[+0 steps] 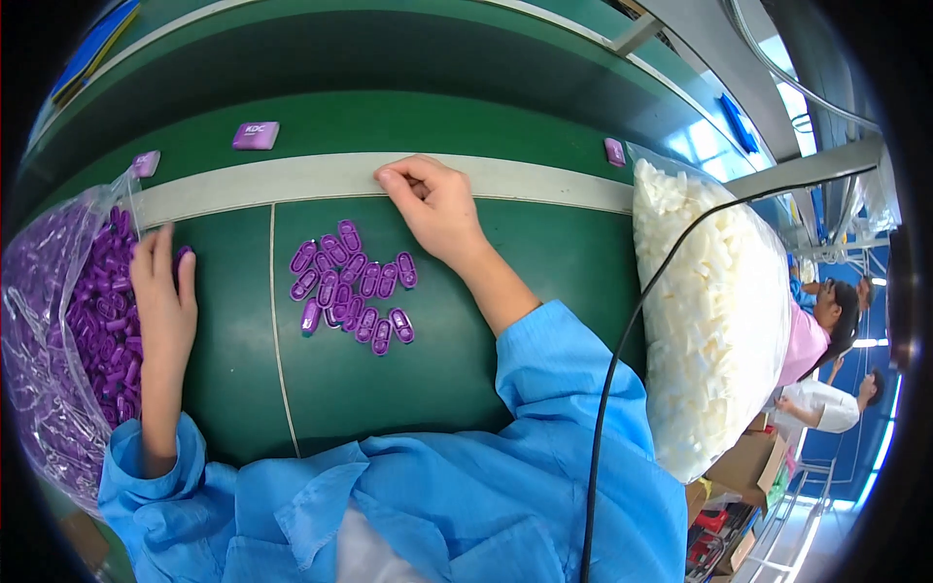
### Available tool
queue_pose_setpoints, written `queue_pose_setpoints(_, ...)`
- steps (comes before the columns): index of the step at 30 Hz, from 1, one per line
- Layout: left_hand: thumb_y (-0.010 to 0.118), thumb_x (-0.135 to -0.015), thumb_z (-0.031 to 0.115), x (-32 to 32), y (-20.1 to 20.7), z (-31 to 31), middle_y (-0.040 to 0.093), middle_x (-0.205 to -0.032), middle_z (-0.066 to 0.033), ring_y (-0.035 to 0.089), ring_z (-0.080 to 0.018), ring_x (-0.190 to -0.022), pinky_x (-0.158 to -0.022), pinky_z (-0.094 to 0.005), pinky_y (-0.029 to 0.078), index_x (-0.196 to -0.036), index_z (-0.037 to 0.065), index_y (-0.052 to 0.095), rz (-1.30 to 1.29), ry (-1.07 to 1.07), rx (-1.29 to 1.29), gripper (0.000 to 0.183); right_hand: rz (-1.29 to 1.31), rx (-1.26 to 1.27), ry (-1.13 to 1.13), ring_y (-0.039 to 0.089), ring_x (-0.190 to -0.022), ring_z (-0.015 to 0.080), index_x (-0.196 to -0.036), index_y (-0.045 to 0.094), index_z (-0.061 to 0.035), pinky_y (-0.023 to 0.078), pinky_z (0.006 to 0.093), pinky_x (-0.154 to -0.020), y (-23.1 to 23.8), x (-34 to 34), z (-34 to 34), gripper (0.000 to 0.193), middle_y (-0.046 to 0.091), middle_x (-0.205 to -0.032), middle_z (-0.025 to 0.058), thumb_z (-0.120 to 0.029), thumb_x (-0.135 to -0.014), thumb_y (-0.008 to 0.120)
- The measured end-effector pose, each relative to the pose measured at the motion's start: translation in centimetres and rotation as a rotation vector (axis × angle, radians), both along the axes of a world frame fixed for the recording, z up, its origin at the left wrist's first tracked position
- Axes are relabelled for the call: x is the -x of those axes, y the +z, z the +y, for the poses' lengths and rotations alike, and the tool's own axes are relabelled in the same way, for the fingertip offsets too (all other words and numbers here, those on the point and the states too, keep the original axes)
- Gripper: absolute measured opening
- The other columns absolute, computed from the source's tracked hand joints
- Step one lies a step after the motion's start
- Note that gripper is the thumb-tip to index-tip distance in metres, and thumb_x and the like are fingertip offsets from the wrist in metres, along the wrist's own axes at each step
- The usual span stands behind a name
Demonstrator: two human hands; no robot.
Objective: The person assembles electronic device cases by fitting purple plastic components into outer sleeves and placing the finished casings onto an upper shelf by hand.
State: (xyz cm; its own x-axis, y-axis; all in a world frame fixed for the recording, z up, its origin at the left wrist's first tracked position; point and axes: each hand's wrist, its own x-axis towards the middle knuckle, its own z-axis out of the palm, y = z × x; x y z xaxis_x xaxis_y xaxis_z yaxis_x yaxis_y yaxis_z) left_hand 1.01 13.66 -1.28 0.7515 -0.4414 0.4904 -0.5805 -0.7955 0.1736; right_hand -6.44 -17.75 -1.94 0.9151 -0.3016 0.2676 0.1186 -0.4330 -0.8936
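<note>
My left hand point(163, 301) is at the opening of a clear bag point(39, 272) full of small purple plastic parts point(102, 335). A purple oval part point(183, 255) shows between its thumb and fingers. My right hand point(432, 204) is closed with its fingertips pinched together, over the pale strip point(321, 177) across the bench; whatever it may hold is hidden. Below and left of it, a loose cluster of purple oval parts point(328, 289) with slots lies on the green bench top point(447, 360).
At the right stands a big clear bag of cream-white pieces point(709, 311), with a black cable point(622, 340) hanging in front. Small purple blocks point(256, 136) sit beyond the strip. Metal rails point(807, 170) frame the right. Co-workers point(812, 330) and cardboard boxes point(748, 466) are farther off.
</note>
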Motion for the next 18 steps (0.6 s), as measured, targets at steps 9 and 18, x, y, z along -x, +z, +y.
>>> queue_pose_setpoints(9,0.062,-0.081,0.004,0.9,2.5,-8.3,0.057,-0.086,-0.0089,0.057,-0.0182,-0.069,-0.062,-0.0263,0.046,-0.101,0.001,0.057,0.359,-0.33,0.266,0.021,-0.038,0.016,-0.016,0.051,-0.061,0.0082,-0.087,0.065,0.0012,0.042,0.0217,-0.056,-0.1,0.3,-0.8,0.015,0.061,-0.076,0.0047,-0.013,-0.085,0.061)
queue_pose_setpoints(18,0.058,-0.088,0.016,-2.8,1.3,-12.5,0.06,-0.09,-0.0028,0.053,-0.0052,-0.069,-0.057,-0.0182,0.042,-0.118,0.003,0.055,1.304,-0.469,0.942,0.032,0.013,0.303,-0.425,0.058,-0.068,0.011,-0.086,0.068,-0.0015,0.048,0.025,-0.064,-0.3,-0.3,-11.2,0.017,0.065,-0.076,0.0044,-0.017,-0.083,0.063)
